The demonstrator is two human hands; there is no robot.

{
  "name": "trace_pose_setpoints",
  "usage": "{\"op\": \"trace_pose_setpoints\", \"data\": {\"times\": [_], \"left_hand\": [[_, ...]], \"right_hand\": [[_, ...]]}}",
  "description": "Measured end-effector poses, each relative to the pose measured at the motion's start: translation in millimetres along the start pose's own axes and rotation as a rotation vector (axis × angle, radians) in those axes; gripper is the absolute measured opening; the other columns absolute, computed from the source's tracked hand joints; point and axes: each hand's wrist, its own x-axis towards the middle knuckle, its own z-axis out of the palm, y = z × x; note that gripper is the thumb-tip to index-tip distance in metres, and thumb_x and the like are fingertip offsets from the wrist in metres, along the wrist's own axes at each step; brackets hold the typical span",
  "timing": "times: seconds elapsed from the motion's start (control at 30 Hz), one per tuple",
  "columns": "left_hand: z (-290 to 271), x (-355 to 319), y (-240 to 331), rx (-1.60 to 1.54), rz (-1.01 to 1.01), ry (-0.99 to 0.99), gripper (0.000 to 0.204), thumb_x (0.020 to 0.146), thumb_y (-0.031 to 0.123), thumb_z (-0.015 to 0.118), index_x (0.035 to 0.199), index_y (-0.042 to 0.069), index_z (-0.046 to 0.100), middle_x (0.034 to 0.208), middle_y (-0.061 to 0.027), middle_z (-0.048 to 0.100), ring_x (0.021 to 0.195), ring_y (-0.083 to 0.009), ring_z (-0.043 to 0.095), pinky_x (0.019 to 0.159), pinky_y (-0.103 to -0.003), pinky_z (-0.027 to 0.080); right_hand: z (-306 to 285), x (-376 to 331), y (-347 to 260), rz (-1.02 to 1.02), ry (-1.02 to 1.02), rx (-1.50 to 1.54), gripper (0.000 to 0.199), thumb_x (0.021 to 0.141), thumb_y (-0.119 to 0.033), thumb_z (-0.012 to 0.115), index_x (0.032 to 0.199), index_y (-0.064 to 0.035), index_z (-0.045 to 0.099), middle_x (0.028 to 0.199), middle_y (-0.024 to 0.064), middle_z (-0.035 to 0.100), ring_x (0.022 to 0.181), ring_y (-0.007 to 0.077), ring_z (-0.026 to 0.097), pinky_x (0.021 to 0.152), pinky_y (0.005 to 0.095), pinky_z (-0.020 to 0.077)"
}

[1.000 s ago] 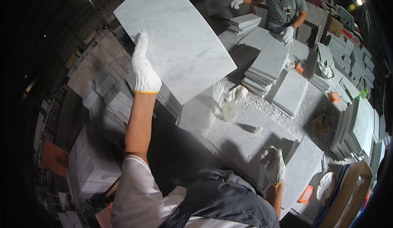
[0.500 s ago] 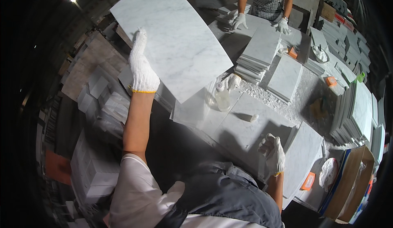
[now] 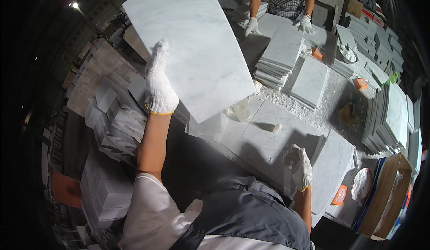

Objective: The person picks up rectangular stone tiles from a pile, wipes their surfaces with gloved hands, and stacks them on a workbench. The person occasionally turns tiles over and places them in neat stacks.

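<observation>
My left hand (image 3: 162, 86), in a white knitted glove, holds up a large white marble tile (image 3: 197, 48) by its left edge, with the thumb on the near face. Its other fingers are behind the tile. My right hand (image 3: 300, 169), also gloved, is low over the bench with its fingers curled; whatever is in them, if anything, cannot be made out. Beside that hand lie stacked marble tiles (image 3: 333, 165). Beyond it, a small whitish block (image 3: 270, 127) rests on the marble-topped bench (image 3: 286, 124). A clear bottle (image 3: 242, 112) stands partly hidden behind the raised tile.
Across the bench, a co-worker's gloved hands (image 3: 306, 24) rest near a tile stack (image 3: 280, 52). White debris (image 3: 286, 95) covers the bench middle. More tiles (image 3: 387, 115) lean at right, near an open cardboard box (image 3: 387, 196) and an orange box (image 3: 339, 195). White blocks (image 3: 109, 187) are piled at left.
The raised tile and my left hand have come slightly lower and the tile has turned a little, now covering the bottle's top. My right hand has barely moved. The co-worker's left-side hand has shifted left.
</observation>
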Motion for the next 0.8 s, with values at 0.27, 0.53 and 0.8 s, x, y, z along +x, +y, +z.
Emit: {"op": "trace_pose_setpoints", "data": {"times": [0.27, 0.53, 0.8], "left_hand": [[6, 1, -10, -0.154, -0.013, -0.11, 0.038, 0.102, 0.017, 0.062, 0.134, -0.003, 0.064, 0.137, -0.0139, 0.066, 0.13, -0.0204, 0.06, 0.116, -0.035, 0.042], [8, -12, -19, -0.093, -0.115, -0.114, 0.049, 0.107, 0.024, 0.057, 0.146, -0.005, 0.053, 0.152, -0.0097, 0.054, 0.145, -0.0172, 0.045, 0.123, -0.034, 0.031], [13, -23, -32, -0.111, -0.161, -0.273, 0.043, 0.106, 0.022, 0.058, 0.143, -0.002, 0.058, 0.15, -0.007, 0.056, 0.144, -0.0155, 0.046, 0.122, -0.032, 0.032]], "right_hand": [[-1, 1, 8, 0.014, -0.002, 0.075, 0.047, 0.107, -0.046, 0.055, 0.125, -0.004, 0.062, 0.103, 0.0112, 0.07, 0.087, 0.0224, 0.066, 0.074, 0.0353, 0.0522], [3, 1, 13, -0.044, 0.027, 0.114, 0.049, 0.106, -0.045, 0.056, 0.128, -0.0015, 0.061, 0.104, 0.0143, 0.071, 0.089, 0.0247, 0.068, 0.076, 0.038, 0.0551], [0, 3, 10, -0.037, -0.006, 0.048, 0.048, 0.106, -0.044, 0.057, 0.128, -0.002, 0.061, 0.103, 0.0136, 0.07, 0.087, 0.0241, 0.068, 0.076, 0.0367, 0.0548]]}}
